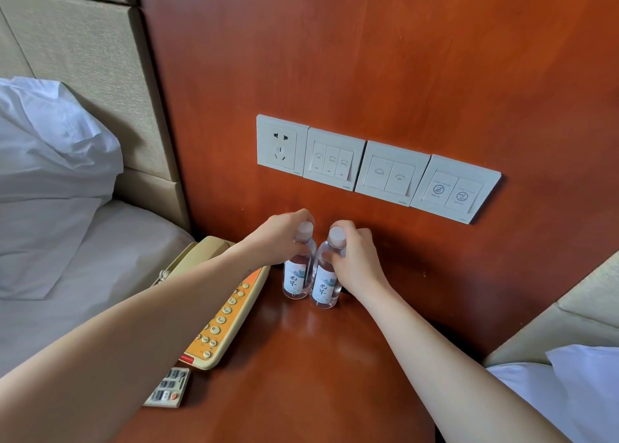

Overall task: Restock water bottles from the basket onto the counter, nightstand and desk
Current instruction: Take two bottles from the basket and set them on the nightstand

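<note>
Nightstand (301, 359) (glossy wood), two bottles (296, 280), telephone (219, 322), remote (169, 387)

- Left bottle (297, 280) and right bottle (324, 286) were clear. Each had a white cap and a white label with dark characters and a pale blue-grey motif.
- Nightstand (301, 359) was glossy reddish-brown wood.
- Wall panel (368, 57) showed the same reddish-brown.
- Switch plates (375, 167) were off-white with grey symbols.
- Telephone (197, 255) was beige, with an orange keypad panel, yellow keys and a red strip.
- Remote control (169, 387) was pale grey with darker grey buttons and one orange button.
- Pillow (50, 141) and sheet (67, 275) were plain white.
- Headboard (83, 47) was beige with a fine woven pattern.
</note>
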